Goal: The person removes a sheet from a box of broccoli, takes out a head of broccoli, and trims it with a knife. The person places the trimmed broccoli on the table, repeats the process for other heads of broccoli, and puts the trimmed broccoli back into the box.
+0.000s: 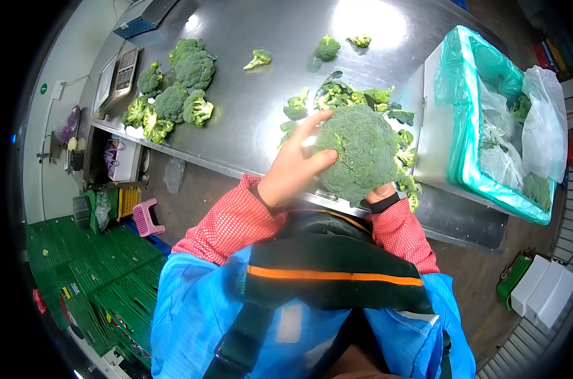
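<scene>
A large green broccoli head [357, 151] is held up over the near edge of the metal table, crown toward me. My left hand [292, 158] is at its left side, with thumb and index finger spread apart and their tips overlapping the crown's edge. My right hand [381, 192] is under the head at its lower right. Only a small part of that hand shows below the crown; its fingers and the stem are hidden. Broccoli trimmings [337, 95] with leaves and small florets lie on the table around and behind the head.
Several broccoli heads [173, 101] are piled on the left of the metal table [248, 101], near a scale [125, 69]. Loose florets [258, 59] lie farther back. A white box [430, 120] lined with a teal bag [457, 114] stands right. Green crates [90, 271] and a pink stool [147, 218] are lower left.
</scene>
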Action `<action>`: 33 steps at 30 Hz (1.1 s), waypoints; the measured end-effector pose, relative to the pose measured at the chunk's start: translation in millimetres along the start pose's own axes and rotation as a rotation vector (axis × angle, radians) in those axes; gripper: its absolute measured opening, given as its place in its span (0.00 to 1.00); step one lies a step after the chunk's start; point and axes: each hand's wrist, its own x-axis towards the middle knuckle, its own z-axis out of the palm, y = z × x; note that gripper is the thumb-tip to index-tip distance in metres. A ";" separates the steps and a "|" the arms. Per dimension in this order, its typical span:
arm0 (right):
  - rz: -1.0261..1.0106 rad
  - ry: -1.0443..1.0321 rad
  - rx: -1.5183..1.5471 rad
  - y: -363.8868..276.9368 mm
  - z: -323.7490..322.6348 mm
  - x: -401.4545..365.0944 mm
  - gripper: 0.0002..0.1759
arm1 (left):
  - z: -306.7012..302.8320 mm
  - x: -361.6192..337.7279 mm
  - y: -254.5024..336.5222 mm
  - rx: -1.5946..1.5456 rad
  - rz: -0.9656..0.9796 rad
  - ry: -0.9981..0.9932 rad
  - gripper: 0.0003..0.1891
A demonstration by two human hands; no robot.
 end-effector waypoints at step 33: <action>-0.025 0.186 -0.328 -51.2 27.0 -31.4 0.17 | 11.6 6.8 -2.3 0.358 0.207 0.191 0.36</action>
